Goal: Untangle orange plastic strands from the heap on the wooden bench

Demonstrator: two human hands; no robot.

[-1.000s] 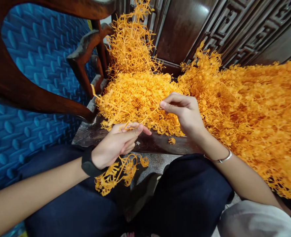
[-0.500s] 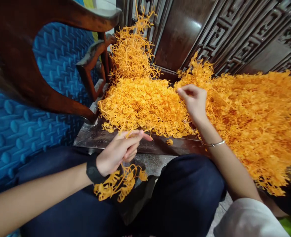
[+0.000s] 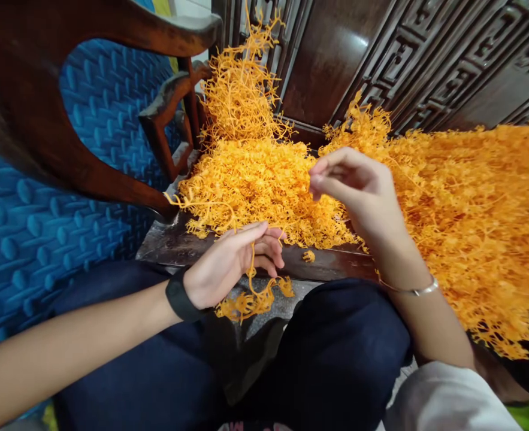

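My left hand [image 3: 248, 254], with a black band at the wrist, is curled around an orange, branched, plastic-looking strand [image 3: 253, 302]. Part of the strand hangs below the palm in a tangle, and another thin end sticks out to the upper left. My right hand [image 3: 351, 185] is raised over the right side of a heap of small orange curly pieces [image 3: 264, 185]. Its thumb and fingertips are pinched together; whatever may be between them is too small to see. One loose curly piece [image 3: 308, 257] lies on the front edge of the wooden seat [image 3: 331, 263].
Behind the heap rises a taller tangle of orange stems [image 3: 241, 96] against a carved wooden backrest [image 3: 331, 54]. A bigger orange mass [image 3: 471, 227] spreads over the right. A curved wooden armrest [image 3: 111, 191] and blue textured matting [image 3: 17, 251] are at left.
My left hand has turned palm-up and shifted slightly right, lifting the hanging strand. My right hand has come closer, towards me, away from the gap between the heaps.
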